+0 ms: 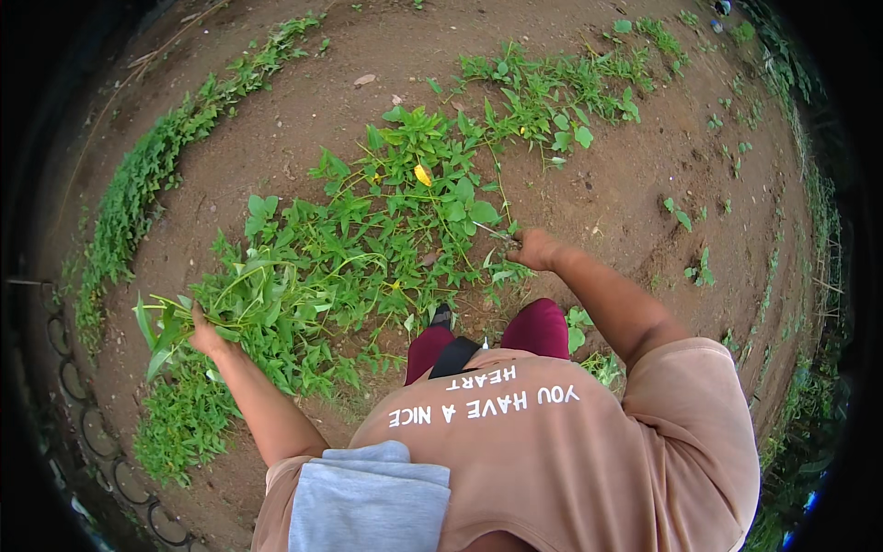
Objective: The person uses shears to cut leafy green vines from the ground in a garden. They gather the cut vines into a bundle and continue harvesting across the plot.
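My left hand point(208, 334) is closed around a bunch of leafy green stems point(255, 283). The stems' pale ends stick out to the left of the fist. My right hand point(537, 250) grips a thin metal cutting tool point(491, 230), its tip pointing left at the edge of the plants. Whether it is a knife or scissors cannot be told. Between the hands spreads a row of low leafy green vines point(372, 234), with one yellow leaf point(422, 175) among them. Leaves of the row lie close around the tool's tip.
Brown soil point(276, 138) surrounds the row. Another green row point(145, 179) curves along the left. Small plants point(702, 269) dot the soil at right. Dark round rims point(96, 433) line the lower left edge. A grey cloth point(372, 497) lies over my left shoulder. My shoe point(441, 316) is beside the vines.
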The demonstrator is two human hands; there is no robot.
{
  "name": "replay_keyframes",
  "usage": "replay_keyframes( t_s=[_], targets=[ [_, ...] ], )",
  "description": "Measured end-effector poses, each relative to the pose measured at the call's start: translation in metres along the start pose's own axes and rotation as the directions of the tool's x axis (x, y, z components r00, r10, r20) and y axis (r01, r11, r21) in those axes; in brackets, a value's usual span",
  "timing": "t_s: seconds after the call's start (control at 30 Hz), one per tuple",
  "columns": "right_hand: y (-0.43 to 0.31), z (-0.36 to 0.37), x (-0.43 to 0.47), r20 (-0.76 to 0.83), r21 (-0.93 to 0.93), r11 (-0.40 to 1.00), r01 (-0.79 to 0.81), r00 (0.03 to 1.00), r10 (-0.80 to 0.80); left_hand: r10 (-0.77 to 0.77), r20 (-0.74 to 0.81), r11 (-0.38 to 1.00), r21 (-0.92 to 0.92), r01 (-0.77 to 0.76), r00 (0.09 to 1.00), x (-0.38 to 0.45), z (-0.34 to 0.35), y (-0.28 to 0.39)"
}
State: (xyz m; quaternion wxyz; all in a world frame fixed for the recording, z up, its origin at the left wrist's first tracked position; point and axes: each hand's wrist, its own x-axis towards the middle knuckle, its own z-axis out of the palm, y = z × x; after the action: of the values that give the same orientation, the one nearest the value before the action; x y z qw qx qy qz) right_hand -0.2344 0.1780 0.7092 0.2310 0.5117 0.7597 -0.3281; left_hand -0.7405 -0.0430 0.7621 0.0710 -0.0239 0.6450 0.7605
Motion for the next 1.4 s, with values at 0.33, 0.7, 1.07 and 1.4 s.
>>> replay_keyframes(
  t_s=[0.33, 0.7, 1.07, 1.4],
  targets=[
    [0.077, -0.047, 0.136, 0.323, -0.427, 0.816, 0.39, 0.908, -0.265, 0.111, -0.483, 0.994, 0.039, -0.105, 0.869, -0.147, -0.132, -0.04],
    [0.224, -0.076, 0.221, 0.469, -0.496, 0.695, 0.521, 0.834, -0.291, 0.18, -0.5, 0.943, 0.332, -0.004, 0.847, -0.412, -0.066, -0.133],
    [0.219, -0.034, 0.268, 0.457, -0.553, 0.649, 0.522, 0.842, -0.288, 0.052, -0.527, 0.856, 0.462, 0.234, 0.848, -0.397, -0.041, -0.264],
    [0.108, 0.05, 0.321, 0.472, -0.493, 0.6, 0.63, 0.773, -0.424, -0.338, -0.442, 0.53, 0.64, 0.556, 0.831, -0.359, 0.008, -0.431]
  ],
)
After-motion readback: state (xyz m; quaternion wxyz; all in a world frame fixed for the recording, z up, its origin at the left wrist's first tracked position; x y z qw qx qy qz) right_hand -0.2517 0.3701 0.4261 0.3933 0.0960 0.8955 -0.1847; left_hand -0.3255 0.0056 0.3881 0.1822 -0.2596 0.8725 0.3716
